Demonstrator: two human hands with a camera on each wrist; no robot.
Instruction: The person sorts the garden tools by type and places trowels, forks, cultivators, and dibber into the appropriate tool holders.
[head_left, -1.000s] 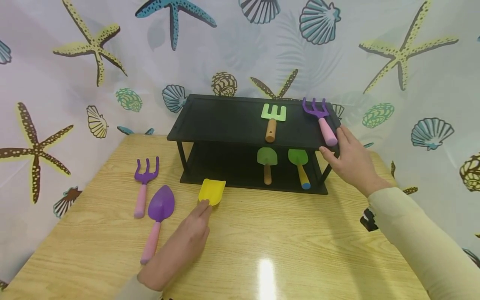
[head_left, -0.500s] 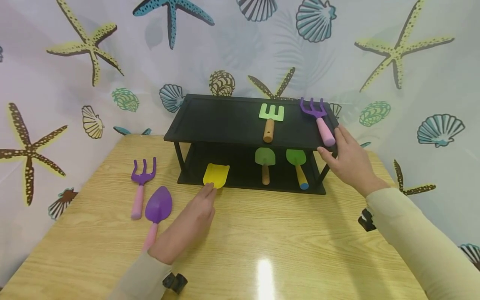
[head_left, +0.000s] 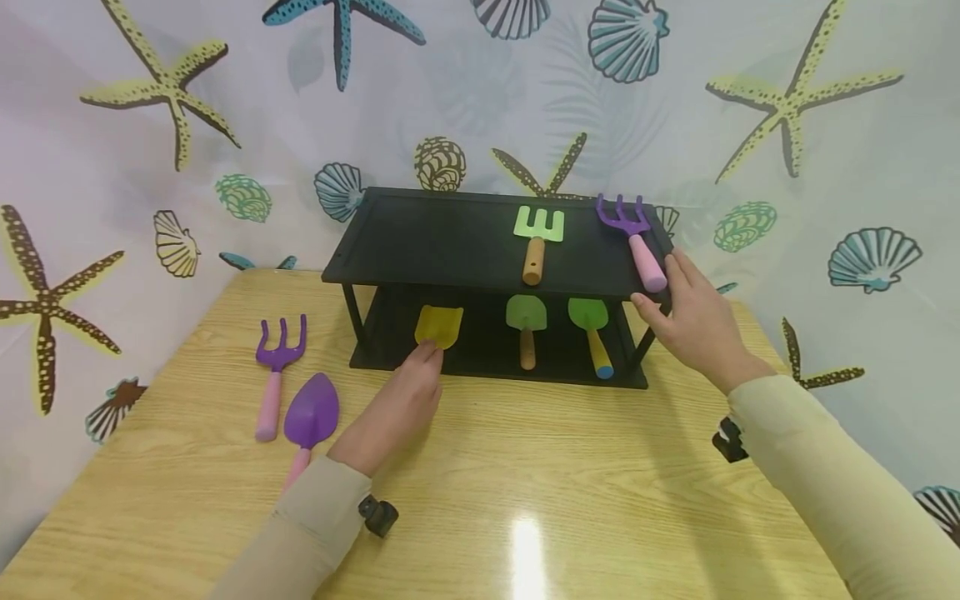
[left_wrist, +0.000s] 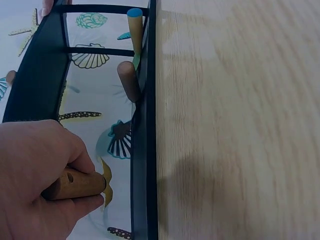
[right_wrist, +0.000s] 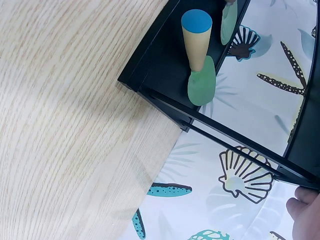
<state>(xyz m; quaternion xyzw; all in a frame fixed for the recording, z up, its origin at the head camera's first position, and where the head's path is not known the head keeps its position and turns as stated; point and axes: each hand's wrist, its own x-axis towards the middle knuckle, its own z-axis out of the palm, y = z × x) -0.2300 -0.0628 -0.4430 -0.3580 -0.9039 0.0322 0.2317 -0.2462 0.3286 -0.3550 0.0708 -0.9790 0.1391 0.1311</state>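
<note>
My left hand [head_left: 403,402] grips a small yellow-bladed hand shovel [head_left: 439,325] by its wooden handle. In the left wrist view, thumb and fingers close round that brown handle [left_wrist: 82,185]. The blade points into the lower level of a black two-tier rack [head_left: 427,242], left of a pale green hand shovel [head_left: 527,315]. At the rack's right end, my right hand [head_left: 701,325] holds the top shelf's front corner, thumb at the front edge and fingers along the side. Beside it on top lies a purple hand fork [head_left: 648,262] with a pink handle.
A light green hand fork [head_left: 533,260] lies on the top shelf. Below, a green hand shovel [head_left: 590,315] has a yellow, blue-ended handle. On the wooden table [head_left: 570,475], left of the rack, are another purple fork [head_left: 270,400] and a purple trowel [head_left: 312,412].
My left hand has carried the yellow shovel forward and slightly right, from the table in front of the rack into its lower level. The right hand stays at the rack's corner.
</note>
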